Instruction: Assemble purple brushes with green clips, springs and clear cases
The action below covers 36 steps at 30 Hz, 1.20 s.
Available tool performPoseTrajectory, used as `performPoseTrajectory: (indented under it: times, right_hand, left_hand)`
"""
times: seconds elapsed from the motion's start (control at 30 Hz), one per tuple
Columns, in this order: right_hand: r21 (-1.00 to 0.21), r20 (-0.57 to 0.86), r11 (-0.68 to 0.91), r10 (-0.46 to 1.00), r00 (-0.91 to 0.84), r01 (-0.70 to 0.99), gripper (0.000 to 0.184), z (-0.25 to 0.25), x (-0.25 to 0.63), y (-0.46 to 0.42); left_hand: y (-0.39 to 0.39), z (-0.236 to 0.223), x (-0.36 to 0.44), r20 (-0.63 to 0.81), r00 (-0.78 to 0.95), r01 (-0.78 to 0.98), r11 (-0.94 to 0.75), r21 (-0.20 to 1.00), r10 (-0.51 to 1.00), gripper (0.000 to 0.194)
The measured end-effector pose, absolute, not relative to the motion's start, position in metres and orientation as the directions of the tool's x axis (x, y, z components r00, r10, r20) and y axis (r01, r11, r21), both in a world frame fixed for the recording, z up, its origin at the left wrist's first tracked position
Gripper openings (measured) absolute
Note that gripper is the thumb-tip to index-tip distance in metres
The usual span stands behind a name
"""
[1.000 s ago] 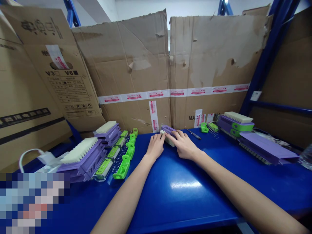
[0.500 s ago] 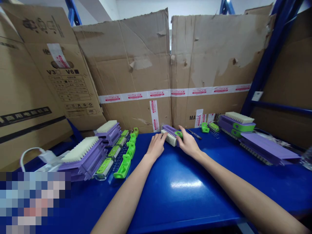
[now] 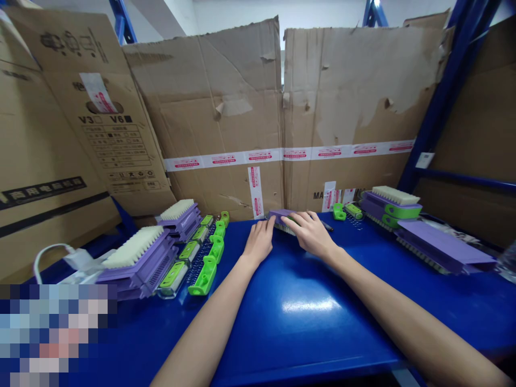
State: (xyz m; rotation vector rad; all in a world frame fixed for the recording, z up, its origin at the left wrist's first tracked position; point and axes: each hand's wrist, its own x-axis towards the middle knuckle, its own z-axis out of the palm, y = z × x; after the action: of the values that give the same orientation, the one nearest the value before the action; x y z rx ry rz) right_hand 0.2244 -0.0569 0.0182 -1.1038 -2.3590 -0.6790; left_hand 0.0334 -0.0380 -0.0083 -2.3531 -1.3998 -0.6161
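A purple brush (image 3: 282,213) with cream bristles (image 3: 287,230) is near the back of the blue table, between my two hands. Its bristles face down now and its purple back is on top. My left hand (image 3: 258,241) holds the brush's left end, fingers together along its edge. Over the right end lies my right hand (image 3: 312,232), fingers bent across the top and covering most of the green part there. Just past my right fingers the end of a screwdriver-like tool (image 3: 328,227) shows; the rest of it is hidden.
On the left stand stacked purple brush bodies (image 3: 137,258), a row of green-and-clear modules (image 3: 174,277), springs (image 3: 195,258) and green end pieces (image 3: 202,277). Purple brushes (image 3: 397,207) with green ends are stacked at right, beside a green piece (image 3: 339,212). Cardboard (image 3: 226,123) walls the back.
The brush has turned over, from bristles toward me to its purple back upward. My right hand has moved from gripping the green end to lying over the top. My left hand has barely shifted.
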Motion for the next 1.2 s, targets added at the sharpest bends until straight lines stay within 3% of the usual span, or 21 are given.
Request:
performPoseTrajectory:
  times: [0.2, 0.43, 0.73, 0.9, 1.0, 1.1, 1.2]
  right_hand:
    - [0.289, 0.525, 0.649, 0.507, -0.683, 0.704, 0.048, 0.021, 0.213, -0.066]
    - [0.228, 0.536, 0.671, 0.519, -0.666, 0.706, 0.038, 0.024, 0.208, -0.074]
    - [0.102, 0.628, 0.495, 0.64, -0.442, 0.863, 0.036, 0.052, 0.228, -0.085]
    - [0.122, 0.567, 0.408, 0.72, -0.401, 0.905, 0.038, 0.046, 0.256, -0.114]
    - [0.124, 0.572, 0.253, 0.772, -0.277, 0.96, 0.04, 0.039, 0.294, -0.126]
    - [0.113, 0.58, -0.094, 0.814, 0.011, 0.989, 0.046, 0.037, 0.346, -0.13]
    - [0.131, 0.569, -0.417, 0.775, 0.276, 0.9, 0.049, 0.03, 0.406, -0.131]
  left_hand:
    - [-0.038, -0.008, 0.033, 0.514, 0.413, 0.893, -0.444, -0.069, 0.752, 0.059]
    - [-0.039, -0.007, 0.031, 0.486, 0.459, 0.869, -0.489, -0.071, 0.744, 0.059]
    - [-0.037, -0.008, 0.031, 0.517, 0.463, 0.864, -0.498, -0.081, 0.72, 0.058]
    - [-0.043, -0.005, 0.035, 0.598, 0.44, 0.871, -0.479, -0.105, 0.67, 0.038]
    - [-0.047, -0.002, 0.037, 0.646, 0.48, 0.827, -0.552, -0.106, 0.594, 0.037]
    - [-0.05, -0.001, 0.039, 0.646, 0.585, 0.731, -0.663, -0.16, 0.49, 0.048]
    - [-0.051, 0.0, 0.041, 0.6, 0.68, 0.649, -0.727, -0.227, 0.42, 0.058]
